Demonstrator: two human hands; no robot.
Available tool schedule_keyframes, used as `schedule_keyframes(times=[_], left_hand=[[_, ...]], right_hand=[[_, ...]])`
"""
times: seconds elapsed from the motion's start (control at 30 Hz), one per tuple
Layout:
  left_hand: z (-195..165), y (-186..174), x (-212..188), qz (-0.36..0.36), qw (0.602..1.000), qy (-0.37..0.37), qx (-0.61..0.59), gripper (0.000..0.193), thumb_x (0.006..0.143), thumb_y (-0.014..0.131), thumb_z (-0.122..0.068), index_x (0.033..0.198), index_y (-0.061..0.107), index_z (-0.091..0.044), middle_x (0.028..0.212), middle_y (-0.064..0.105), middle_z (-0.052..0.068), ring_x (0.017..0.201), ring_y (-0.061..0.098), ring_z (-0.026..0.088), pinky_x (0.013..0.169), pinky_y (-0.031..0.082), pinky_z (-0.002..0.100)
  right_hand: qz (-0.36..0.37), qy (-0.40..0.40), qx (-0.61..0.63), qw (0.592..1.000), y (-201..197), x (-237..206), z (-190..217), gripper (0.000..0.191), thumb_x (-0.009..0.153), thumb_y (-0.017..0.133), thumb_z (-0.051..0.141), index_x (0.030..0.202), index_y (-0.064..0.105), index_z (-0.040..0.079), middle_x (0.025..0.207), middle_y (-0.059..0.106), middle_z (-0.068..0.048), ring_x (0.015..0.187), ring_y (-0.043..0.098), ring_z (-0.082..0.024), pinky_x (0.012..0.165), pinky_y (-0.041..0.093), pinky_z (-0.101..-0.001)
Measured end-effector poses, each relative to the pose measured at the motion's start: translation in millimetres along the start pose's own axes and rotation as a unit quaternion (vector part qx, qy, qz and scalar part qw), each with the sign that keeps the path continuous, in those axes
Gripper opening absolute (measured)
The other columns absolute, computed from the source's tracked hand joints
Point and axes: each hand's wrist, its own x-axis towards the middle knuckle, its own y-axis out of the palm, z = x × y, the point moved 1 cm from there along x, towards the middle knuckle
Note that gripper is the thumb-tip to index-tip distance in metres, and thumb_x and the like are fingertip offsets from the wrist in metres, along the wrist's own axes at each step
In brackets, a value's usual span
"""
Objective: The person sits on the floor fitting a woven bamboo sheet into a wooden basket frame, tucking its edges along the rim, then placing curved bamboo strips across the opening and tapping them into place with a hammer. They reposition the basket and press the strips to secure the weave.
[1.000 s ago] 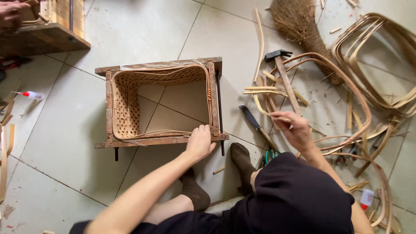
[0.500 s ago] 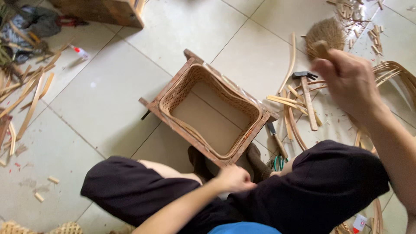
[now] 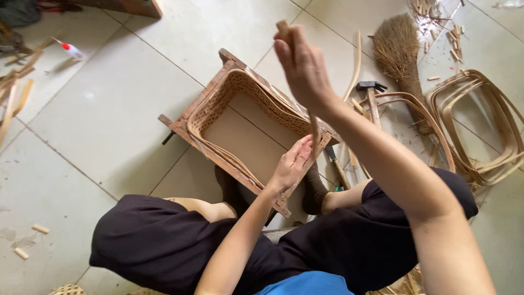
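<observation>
A rectangular woven basket (image 3: 203,116) sits inside a wooden frame (image 3: 177,127) on the tiled floor, between my feet in dark socks. My right hand (image 3: 303,65) is raised above the basket's right side and is shut on a thin bamboo strip (image 3: 315,134). The strip's top end pokes out above my fingers, and it runs down behind the hand to the frame's near right edge. My left hand (image 3: 292,164) rests on that edge with its fingers apart, touching the strip's lower part.
Right of the basket lie a hammer (image 3: 371,90), a straw broom (image 3: 398,43), a dark-handled tool (image 3: 335,164) and bent bamboo hoops (image 3: 480,125). A small glue bottle (image 3: 71,50) and loose strips (image 3: 16,93) lie at the left. Wood scraps (image 3: 41,229) are scattered about.
My right hand has come up from the strips on the floor to high above the basket, bringing a strip. My left hand stays at the frame's near edge. The view has swung.
</observation>
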Motion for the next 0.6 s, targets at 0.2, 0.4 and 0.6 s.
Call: schedule_keyframes(times=[0.2,0.4,0.6], left_hand=[[7.1,-0.2,18.9,-0.076,0.991,0.045,0.101,0.025,0.105,0.058,-0.016,0.128,0.062,-0.006,0.101,0.073,0.01,0.092,0.072,0.017,0.083,0.058,0.032],[26.7,-2.3,31.6,-0.1,0.987,0.056,0.109,0.019,0.106,0.057,-0.012,0.122,0.064,-0.006,0.096,0.071,0.01,0.09,0.074,0.018,0.081,0.059,0.033],[36.3,-1.6,31.8,-0.109,0.988,0.019,0.111,0.018,0.106,0.057,-0.015,0.12,0.063,-0.006,0.097,0.073,0.01,0.091,0.075,0.019,0.081,0.06,0.033]], right_hand=[[-0.009,-0.066,-0.053,0.996,46.0,14.4,-40.3,0.021,0.119,0.042,0.026,0.111,0.046,0.008,0.072,0.051,-0.003,0.052,0.042,-0.013,0.043,0.038,-0.0306],[0.001,-0.06,-0.114,0.992,60.9,10.9,-51.1,0.021,0.118,0.044,0.026,0.108,0.042,0.008,0.07,0.051,-0.006,0.055,0.048,-0.018,0.051,0.042,-0.0376],[0.022,-0.04,-0.097,0.994,65.4,8.4,-57.1,0.022,0.118,0.043,0.026,0.106,0.041,0.008,0.068,0.051,-0.007,0.055,0.05,-0.02,0.051,0.041,-0.0385]])
